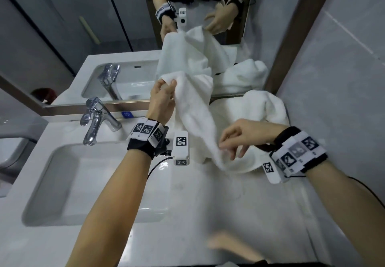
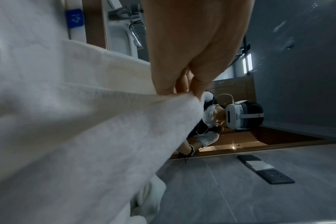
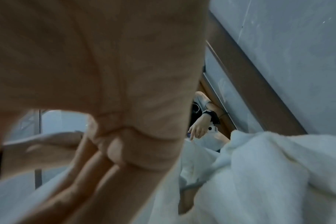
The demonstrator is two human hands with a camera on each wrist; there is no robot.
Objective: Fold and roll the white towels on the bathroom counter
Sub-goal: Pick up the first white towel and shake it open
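A: status on the towels?

B: early; the left hand (image 1: 161,97) is up near the mirror (image 1: 125,37), fingers (image 2: 182,84) pinched on the top edge of one white towel (image 1: 193,108); the towel hangs in a loose diagonal drape from there down to the tabletop (image 1: 208,200), right of the sink (image 1: 62,183).

A: right side?

B: right hand (image 1: 237,137) is low over the same towel's lower end; fingers curled, tips on the cloth; looks like a pinch on the edge, but the right wrist view is mostly palm and blur, so I can't tell if it's actually gripping.

A: anything folded or rolled yet?

B: nothing I can see; held towel is unfolded and wrinkled; a second towel pile (image 1: 264,104) sits crumpled against the mirror in the back right corner, untouched by either hand.

A: so what's left?

B: my read: basically all of it; spread this one flat, fold, roll; then repeat for the pile. Can't tell how many towels are in that pile.
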